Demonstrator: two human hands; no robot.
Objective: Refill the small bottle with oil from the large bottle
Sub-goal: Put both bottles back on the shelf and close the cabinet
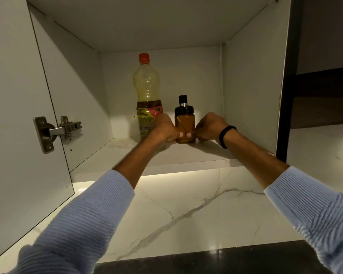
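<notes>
The small bottle (185, 123), amber glass with a black dispenser cap, stands on the cabinet shelf (186, 155). My left hand (164, 129) grips its lower left side, fingertips wrapped across the front. My right hand (209, 127) holds its right side; a black band sits on that wrist. The large bottle (147, 89), clear plastic with an orange cap and a colourful label, stands upright just behind and left of my left hand. Only its lower part holds dark oil. My left hand hides part of its base.
The cabinet door (18, 115) stands open on the left, with a metal hinge (55, 131) on its inner face. A dark cabinet frame (289, 95) borders the right side. Below the shelf runs a lit marble backsplash (186, 204) and a dark counter edge (206, 262).
</notes>
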